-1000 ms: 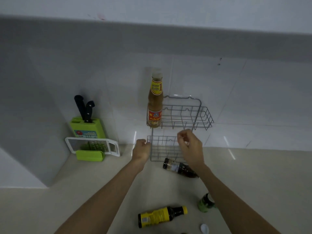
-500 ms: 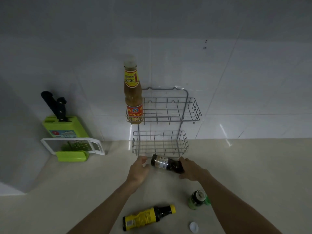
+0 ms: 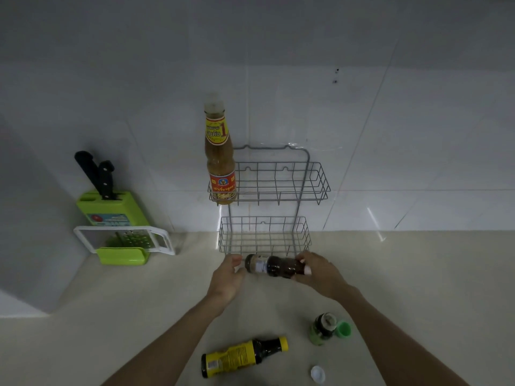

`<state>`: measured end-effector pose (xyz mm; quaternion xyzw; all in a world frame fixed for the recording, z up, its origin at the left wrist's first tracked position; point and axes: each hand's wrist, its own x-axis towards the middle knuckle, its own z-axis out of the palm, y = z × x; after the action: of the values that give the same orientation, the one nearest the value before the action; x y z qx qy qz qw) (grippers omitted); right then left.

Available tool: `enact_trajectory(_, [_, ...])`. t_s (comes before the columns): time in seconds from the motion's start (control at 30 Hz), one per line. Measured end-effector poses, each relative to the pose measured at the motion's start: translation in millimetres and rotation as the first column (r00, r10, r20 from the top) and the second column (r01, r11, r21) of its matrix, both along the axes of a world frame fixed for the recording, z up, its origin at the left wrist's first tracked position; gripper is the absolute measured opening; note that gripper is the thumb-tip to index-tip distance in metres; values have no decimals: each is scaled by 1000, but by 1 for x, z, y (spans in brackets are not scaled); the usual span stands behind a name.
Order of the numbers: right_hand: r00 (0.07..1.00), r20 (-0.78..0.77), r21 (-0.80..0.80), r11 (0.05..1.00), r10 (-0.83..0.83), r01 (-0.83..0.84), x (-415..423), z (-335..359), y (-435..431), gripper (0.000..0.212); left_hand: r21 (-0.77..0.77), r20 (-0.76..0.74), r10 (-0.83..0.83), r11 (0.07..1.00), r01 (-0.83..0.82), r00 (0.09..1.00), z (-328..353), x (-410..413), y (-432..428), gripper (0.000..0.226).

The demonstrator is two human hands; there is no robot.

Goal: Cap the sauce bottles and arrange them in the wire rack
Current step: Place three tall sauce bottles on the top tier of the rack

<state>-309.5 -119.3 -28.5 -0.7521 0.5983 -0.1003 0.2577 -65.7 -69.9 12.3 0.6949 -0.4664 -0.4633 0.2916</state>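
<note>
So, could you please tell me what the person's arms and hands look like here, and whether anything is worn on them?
Both forearms are bare, with no sleeves in view. The left hand and right hand wear no gloves, and no watch, bracelet or ring is visible. Light-coloured nails show on the right hand's fingers.

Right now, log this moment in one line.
right hand: holds dark bottle | left hand: open beside it | wire rack: one bottle

You're working in dim, flat, greenish-grey light. Streaks of glare sit on the glossy wall tiles right of the wire rack, so light comes from overhead. Shadows are soft. Wide-angle distortion bends the edges; detail is grainy, slightly soft.
</note>
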Motion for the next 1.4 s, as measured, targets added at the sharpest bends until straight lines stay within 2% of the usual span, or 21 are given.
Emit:
enact_trajectory(0.07, [983, 166, -106, 990, -72, 91, 9, 12, 4, 38, -5, -22, 28, 1000, -28, 999, 3, 1, 2, 40])
enact_trajectory(0.13, [956, 267, -181, 968, -121, 173, 24, 22, 6, 33, -12, -41, 54, 998, -55, 998, 4, 3, 5, 39])
enact_trajectory(0.27, [954, 288, -315, 933, -80, 173, 48, 27, 6, 33, -26, -56, 82, 996, -84, 995, 11, 9, 11, 37])
enact_trajectory(0.37, [936, 347, -297, 940, -58, 169, 56, 30, 11, 31, -34, -64, 101, 994, -103, 993, 19, 16, 11, 37])
enact_trajectory(0.47, [921, 369, -299, 924, -120, 240, 57, 54, 16, 31, -76, -63, 115, 990, -120, 991, 34, 22, 7, 37])
enact_trajectory(0.6, [887, 435, -444, 821, -152, 359, 54, 117, 15, 37, -170, -54, 115, 978, -123, 992, 61, 26, -3, 46])
enact_trajectory(0.7, [813, 562, -508, 712, -151, 484, 60, 178, 12, 38, -271, -56, 144, 950, -154, 988, 87, 24, -17, 53])
enact_trajectory(0.87, [651, 759, -506, 594, -39, 625, 75, 257, -2, 38, -405, -102, 208, 884, -231, 973, 132, 25, -35, 67])
enact_trajectory(0.97, [610, 793, -504, 545, -16, 670, 91, 271, -16, 37, -420, -118, 150, 888, -186, 982, 148, 28, -40, 74])
enact_trajectory(1.1, [689, 724, -553, 579, -22, 599, 111, 263, -38, 37, -401, -93, 47, 913, -81, 995, 155, 29, -41, 69])
enact_trajectory(1.2, [756, 654, -568, 652, -13, 502, 119, 254, -53, 40, -395, -95, 25, 917, -61, 995, 149, 30, -43, 67])
enact_trajectory(1.4, [828, 557, -517, 808, 66, 284, 127, 243, -73, 38, -394, -80, 6, 918, -38, 997, 142, 35, -48, 71])
